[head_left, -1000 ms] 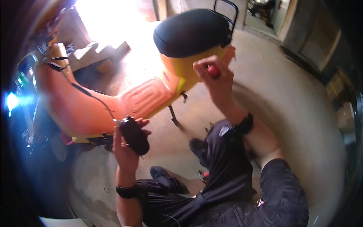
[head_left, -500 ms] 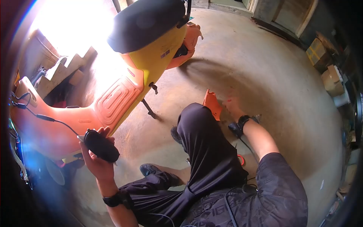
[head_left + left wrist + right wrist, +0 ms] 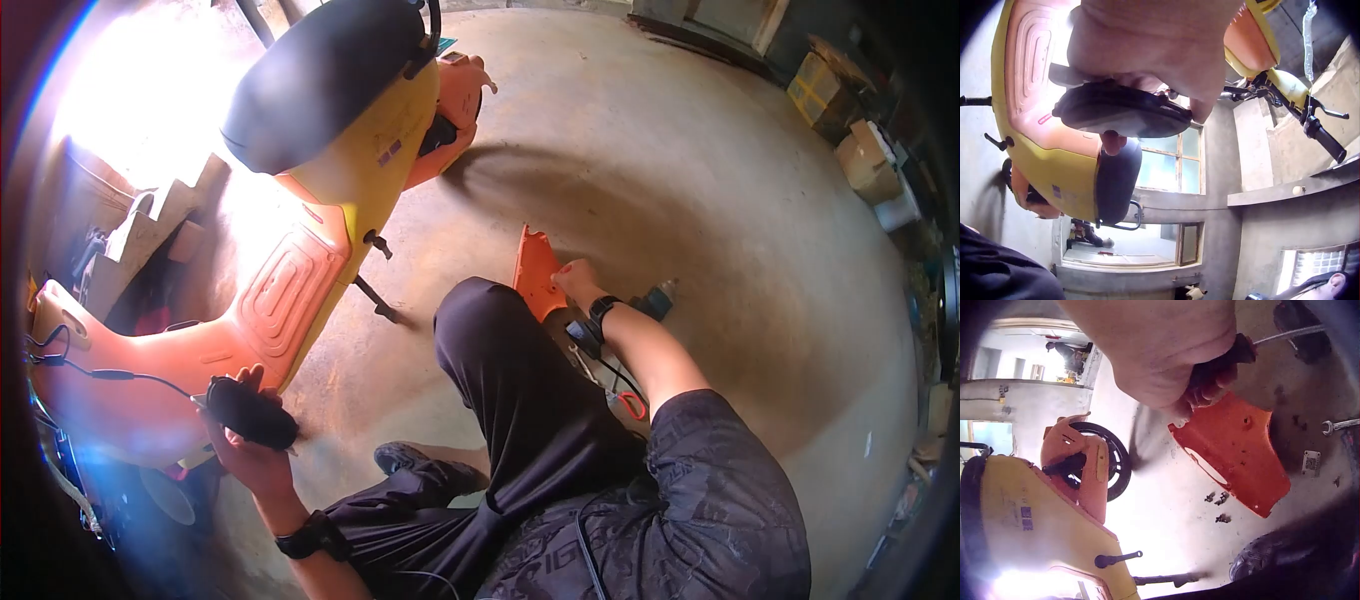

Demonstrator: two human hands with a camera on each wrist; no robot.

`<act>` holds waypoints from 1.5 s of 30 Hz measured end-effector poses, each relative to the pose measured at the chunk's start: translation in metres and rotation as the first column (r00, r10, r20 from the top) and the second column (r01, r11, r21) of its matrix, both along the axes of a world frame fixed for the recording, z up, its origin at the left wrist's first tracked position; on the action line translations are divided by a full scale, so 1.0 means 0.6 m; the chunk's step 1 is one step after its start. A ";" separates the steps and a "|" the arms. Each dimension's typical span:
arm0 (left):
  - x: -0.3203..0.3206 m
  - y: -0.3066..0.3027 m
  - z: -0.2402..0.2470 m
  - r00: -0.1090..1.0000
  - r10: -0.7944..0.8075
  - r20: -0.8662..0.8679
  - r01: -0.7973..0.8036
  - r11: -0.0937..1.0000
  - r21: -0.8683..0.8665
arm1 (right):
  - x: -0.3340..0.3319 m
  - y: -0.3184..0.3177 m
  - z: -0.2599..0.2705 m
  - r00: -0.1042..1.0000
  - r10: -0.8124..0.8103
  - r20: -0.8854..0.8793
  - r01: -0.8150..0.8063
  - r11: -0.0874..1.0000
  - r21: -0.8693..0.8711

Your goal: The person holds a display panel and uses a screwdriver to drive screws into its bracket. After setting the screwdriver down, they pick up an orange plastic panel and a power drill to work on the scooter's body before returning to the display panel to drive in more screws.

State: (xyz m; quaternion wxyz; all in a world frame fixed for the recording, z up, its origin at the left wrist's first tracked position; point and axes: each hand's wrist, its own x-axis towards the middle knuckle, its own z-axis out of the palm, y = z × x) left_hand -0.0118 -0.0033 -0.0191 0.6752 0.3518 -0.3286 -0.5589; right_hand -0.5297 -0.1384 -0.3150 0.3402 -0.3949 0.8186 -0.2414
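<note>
My left hand (image 3: 247,458) grips a black oval part (image 3: 250,413) beside the scooter's orange footwell. A thin cable (image 3: 150,378) runs toward this part from the scooter (image 3: 290,285). In the left wrist view the oval part (image 3: 1124,111) appears nearly edge-on, with a fingertip showing below it. My right hand (image 3: 578,280) is down by an orange panel (image 3: 535,272) on the floor, past my knee. Its fingers curl round a screwdriver (image 3: 1219,365), whose metal shaft points right in the right wrist view. The screwdriver's tip is hidden.
Several small bolts (image 3: 1221,500), a wrench (image 3: 1341,426) and a small tag (image 3: 1311,462) lie around the panel. A power drill (image 3: 657,300) and a red-handled tool (image 3: 632,404) are near my right forearm. Boxes (image 3: 868,160) line the right wall. The scooter's stand (image 3: 378,300) juts out.
My right hand has come down from beside the scooter seat to the orange panel, carrying the screwdriver. The left hand keeps its hold on the oval part. The head view has swung right.
</note>
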 end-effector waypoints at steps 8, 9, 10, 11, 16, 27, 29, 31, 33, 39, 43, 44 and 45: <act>0.000 -0.004 -0.002 0.994 0.106 -0.016 -0.106 0.994 0.038 | -0.044 -0.010 -0.041 0.977 -0.160 0.141 0.170 0.984 -0.058; 0.004 -0.003 -0.001 0.999 0.044 0.006 -0.045 0.999 0.026 | -0.052 -0.011 -0.023 0.966 -0.131 0.224 0.151 0.986 -0.074; 0.006 -0.002 0.000 0.999 -0.017 0.029 0.017 1.000 0.016 | -0.056 -0.013 -0.004 0.947 -0.100 0.304 0.133 0.987 -0.090; 0.007 -0.002 -0.002 1.000 -0.015 0.027 0.015 1.000 0.014 | -0.057 -0.017 0.015 0.948 -0.098 0.302 0.131 0.987 -0.092; 0.005 -0.008 -0.006 0.993 0.060 -0.099 -0.059 0.998 0.007 | -0.001 -0.049 0.176 0.896 0.141 0.422 0.115 0.843 -0.526; -0.002 -0.005 0.015 0.987 0.030 -0.155 -0.021 0.998 0.055 | 0.360 0.152 0.681 0.385 0.684 -0.620 -0.198 -0.595 -0.779; -0.006 0.004 0.016 0.992 0.025 -0.122 -0.020 0.999 0.045 | 0.411 0.169 0.684 0.456 0.640 -0.618 -0.015 -0.689 -0.725; -0.005 0.006 0.015 0.990 0.038 -0.135 -0.033 0.999 0.038 | 0.435 0.169 0.680 0.306 0.734 -0.606 0.093 -0.656 -0.749; -0.003 0.006 0.016 0.993 0.024 -0.116 -0.020 0.999 0.032 | 0.448 0.166 0.678 0.183 0.796 -0.577 0.131 -0.602 -0.788; 0.018 0.007 0.033 0.985 0.010 -0.174 -0.011 1.000 -0.002 | 0.493 0.165 0.694 0.076 0.820 -0.567 0.008 -0.569 -0.822; 0.016 0.005 0.021 0.986 0.030 -0.166 -0.030 1.000 -0.001 | 0.506 0.156 0.678 0.081 0.817 -0.570 0.015 -0.573 -0.819; 0.013 0.004 0.024 0.986 0.032 -0.166 -0.033 0.999 -0.003 | 0.511 0.152 0.674 0.086 0.818 -0.568 0.012 -0.571 -0.821; 0.006 0.004 0.028 0.974 0.075 -0.212 -0.076 0.997 0.001 | 0.516 0.149 0.670 0.087 0.814 -0.574 0.008 -0.577 -0.817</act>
